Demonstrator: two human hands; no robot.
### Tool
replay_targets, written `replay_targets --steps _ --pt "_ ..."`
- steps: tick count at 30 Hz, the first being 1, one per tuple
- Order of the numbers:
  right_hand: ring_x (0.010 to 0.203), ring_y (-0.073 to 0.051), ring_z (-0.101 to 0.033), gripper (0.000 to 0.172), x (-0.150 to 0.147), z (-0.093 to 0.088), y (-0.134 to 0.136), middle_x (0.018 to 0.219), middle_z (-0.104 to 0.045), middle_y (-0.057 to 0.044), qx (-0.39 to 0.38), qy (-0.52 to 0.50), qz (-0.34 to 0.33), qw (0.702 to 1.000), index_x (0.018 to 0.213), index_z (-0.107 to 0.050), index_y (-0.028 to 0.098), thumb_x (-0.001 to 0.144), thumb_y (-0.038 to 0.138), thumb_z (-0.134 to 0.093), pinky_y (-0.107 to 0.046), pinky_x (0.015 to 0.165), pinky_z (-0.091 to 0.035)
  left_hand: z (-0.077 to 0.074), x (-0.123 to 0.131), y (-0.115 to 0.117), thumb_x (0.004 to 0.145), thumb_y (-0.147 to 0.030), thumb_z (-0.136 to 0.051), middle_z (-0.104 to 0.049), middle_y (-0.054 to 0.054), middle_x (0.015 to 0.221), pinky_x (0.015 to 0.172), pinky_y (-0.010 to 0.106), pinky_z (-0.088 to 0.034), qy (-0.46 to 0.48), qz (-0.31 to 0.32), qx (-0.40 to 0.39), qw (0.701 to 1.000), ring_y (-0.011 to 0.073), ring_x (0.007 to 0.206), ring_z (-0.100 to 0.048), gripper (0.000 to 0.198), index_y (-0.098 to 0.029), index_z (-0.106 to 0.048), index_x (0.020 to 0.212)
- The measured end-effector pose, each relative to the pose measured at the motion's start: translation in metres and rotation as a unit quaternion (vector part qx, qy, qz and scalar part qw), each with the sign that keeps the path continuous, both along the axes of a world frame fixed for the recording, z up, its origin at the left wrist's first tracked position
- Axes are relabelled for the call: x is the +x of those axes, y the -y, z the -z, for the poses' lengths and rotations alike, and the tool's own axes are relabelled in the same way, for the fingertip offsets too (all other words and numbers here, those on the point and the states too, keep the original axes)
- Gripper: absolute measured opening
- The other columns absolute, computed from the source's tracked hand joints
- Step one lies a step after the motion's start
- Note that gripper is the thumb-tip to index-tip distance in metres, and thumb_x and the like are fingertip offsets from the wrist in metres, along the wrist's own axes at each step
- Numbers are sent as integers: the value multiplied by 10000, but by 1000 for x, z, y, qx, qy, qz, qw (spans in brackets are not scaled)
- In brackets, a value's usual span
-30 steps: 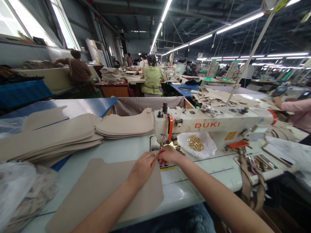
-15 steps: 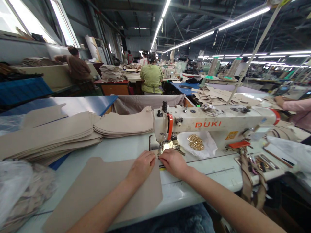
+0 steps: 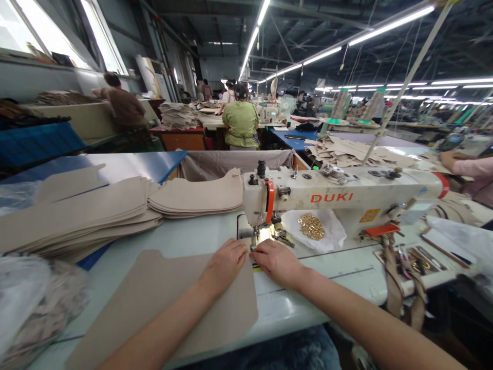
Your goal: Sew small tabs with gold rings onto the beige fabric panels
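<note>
A flat beige fabric panel [image 3: 185, 308] lies on the sewing machine's bed, with its upper right corner at the presser foot [image 3: 253, 241]. My left hand [image 3: 227, 262] rests over that corner, its bent fingertips closed on the panel's edge just left of the foot. Close beside it, my right hand [image 3: 275, 262] has thumb and fingers pinched together right in front of the foot. Whatever lies between those fingertips is hidden. The white sewing machine [image 3: 346, 198] stands with its needle area lit, directly beyond both hands.
Stacked beige panels [image 3: 96, 205] lie to the left. Gold metal rings [image 3: 311, 226] sit on white paper under the machine arm. Beige straps [image 3: 393, 282] hang beside a tool tray [image 3: 418, 259] at the right. A co-worker [image 3: 241, 121] sits ahead; another's pink sleeve [image 3: 472, 167] shows at right.
Both hands stay at the presser foot; the right hand has shifted very slightly. The panel looks unmoved. The view has turned a little, and the pink-sleeved arm at right has moved slightly.
</note>
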State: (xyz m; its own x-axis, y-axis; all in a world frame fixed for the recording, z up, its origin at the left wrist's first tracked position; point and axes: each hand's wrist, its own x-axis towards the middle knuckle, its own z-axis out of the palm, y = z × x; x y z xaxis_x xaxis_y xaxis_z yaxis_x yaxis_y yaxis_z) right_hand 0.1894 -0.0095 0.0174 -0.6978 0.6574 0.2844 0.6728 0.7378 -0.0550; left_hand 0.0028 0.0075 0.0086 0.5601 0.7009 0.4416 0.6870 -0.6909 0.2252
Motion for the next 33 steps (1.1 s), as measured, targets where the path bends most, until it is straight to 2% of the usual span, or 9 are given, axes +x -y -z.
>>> replay_targets --steps 5,8,10,16,22,28,33 --pt "875 -191 -521 158 18 -10 16 910 -617 -63 -7 35 -64 997 1002 -618 178 899 171 -499 -295 780 -424 4 0 0 854 -95 -400 -636 34 772 736 319 -488 15 6 13 1000 182 775 -549 220 -184 -578 760" --pt "945 -202 -516 171 17 -11 21 987 -615 -63 8 64 -79 995 1047 -592 180 897 179 -510 -308 828 -417 6 0 1 864 -99 -398 -639 41 784 744 329 -489 16 5 23 1000 189 784 -551 216 -177 -581 780" --pt "962 -204 -515 155 11 -7 20 1011 -614 -69 16 53 -75 996 1026 -592 168 901 175 -501 -315 849 -417 6 0 1 866 -99 -401 -640 40 789 744 328 -490 14 3 28 1000 188 783 -554 213 -174 -583 786" --pt "915 -209 -544 117 -9 7 11 908 -626 -83 21 -55 -23 998 896 -607 135 881 229 -539 -328 861 -441 7 0 2 869 -95 -425 -630 30 766 734 314 -489 11 -1 28 1000 180 769 -558 202 -175 -577 762" --pt "895 -177 -566 146 -12 15 10 899 -655 -63 29 -73 -64 995 874 -618 142 910 149 -477 -283 832 -459 8 0 2 898 -111 -404 -626 39 768 719 320 -483 -9 6 51 999 187 764 -545 225 -162 -573 759" --pt "888 -175 -575 169 -12 24 6 912 -666 -59 49 -113 -67 990 840 -631 152 913 169 -480 -285 819 -471 9 2 0 913 -114 -388 -616 39 760 720 322 -484 -30 16 90 995 185 754 -542 255 -160 -572 742" --pt "857 -174 -581 186 -12 23 7 891 -669 -53 62 -119 -61 989 821 -636 152 915 175 -477 -280 801 -477 8 3 -1 914 -109 -389 -611 39 755 714 325 -486 -44 25 104 993 185 745 -542 266 -160 -573 728"
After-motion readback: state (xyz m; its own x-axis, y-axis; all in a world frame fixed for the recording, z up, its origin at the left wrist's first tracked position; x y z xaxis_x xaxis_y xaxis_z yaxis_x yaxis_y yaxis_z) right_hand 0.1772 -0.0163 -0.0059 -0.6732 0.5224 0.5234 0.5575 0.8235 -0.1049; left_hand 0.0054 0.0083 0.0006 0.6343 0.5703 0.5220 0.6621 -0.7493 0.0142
